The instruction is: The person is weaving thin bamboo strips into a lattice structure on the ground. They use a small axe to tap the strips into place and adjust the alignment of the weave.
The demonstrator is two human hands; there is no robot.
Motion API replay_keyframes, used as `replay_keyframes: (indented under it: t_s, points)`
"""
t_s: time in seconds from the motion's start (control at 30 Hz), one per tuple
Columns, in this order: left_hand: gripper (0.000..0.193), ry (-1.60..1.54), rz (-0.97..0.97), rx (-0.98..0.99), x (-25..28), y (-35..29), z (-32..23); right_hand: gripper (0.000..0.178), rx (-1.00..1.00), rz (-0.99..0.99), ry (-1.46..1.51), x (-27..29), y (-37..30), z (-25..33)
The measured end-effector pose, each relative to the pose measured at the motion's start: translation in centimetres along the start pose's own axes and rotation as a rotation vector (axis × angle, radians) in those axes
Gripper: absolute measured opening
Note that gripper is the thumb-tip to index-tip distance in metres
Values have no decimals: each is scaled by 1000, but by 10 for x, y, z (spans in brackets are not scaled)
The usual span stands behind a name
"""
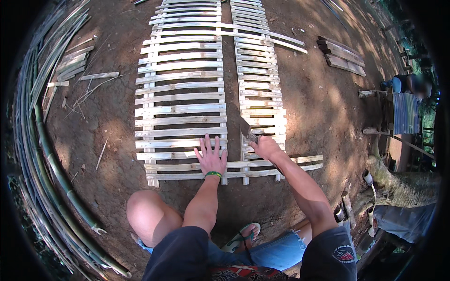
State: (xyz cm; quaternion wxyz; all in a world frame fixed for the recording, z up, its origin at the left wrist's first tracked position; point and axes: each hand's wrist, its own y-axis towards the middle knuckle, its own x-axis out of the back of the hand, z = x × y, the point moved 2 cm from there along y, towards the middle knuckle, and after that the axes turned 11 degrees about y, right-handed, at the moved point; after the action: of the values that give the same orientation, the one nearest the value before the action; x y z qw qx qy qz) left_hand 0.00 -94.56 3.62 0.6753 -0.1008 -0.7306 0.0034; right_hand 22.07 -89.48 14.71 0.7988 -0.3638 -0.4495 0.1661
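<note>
My left hand (pixel 212 159) lies flat with fingers spread on the near right corner of a wide slatted bamboo panel (pixel 180 108). A green and yellow band circles that wrist. In my right hand (pixel 268 150) is a machete (pixel 247 129), its dark blade pointing up and left, over the near part of a narrower slatted panel (pixel 258 86). Whether the blade touches the slats I cannot tell. Two long bamboo strips (pixel 302 163) cross the near ends of both panels and stick out to the right. Another pair of strips (pixel 287 40) spans them farther off.
Long green bamboo poles (pixel 65 182) curve along the left side. Short split pieces (pixel 74 63) lie on the dirt beside them. At the far right is a stack of dark boards (pixel 341 56). A person (pixel 412 85) is by a striped blue surface (pixel 405 113), near a tree root (pixel 398 180).
</note>
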Motion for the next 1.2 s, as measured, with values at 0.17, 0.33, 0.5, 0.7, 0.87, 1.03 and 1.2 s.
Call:
replay_keyframes:
  t_s: [0.17,0.33,0.5,0.7,0.87,1.03,1.2]
  points:
    - [70,3,0,29,-6,-10,12,47,37,-332,554,6,-27,30]
    - [69,-10,2,-6,1,1,1,37,4,-408,241,-56,-25,-12]
    - [68,30,-17,21,-3,0,9,45,-43,-344,978,-46,-38,-4]
    - [67,48,-46,17,-4,-2,7,38,-119,-559,1050,-16,-96,-66]
    - [68,42,-49,13,1,-1,-1,43,-254,-554,950,-44,-143,-145]
    - [69,116,2,18,4,0,-1,59,-418,-406,658,-33,-159,-154]
    - [69,151,-44,8,-2,-1,0,54,-214,-630,655,-10,-152,-141]
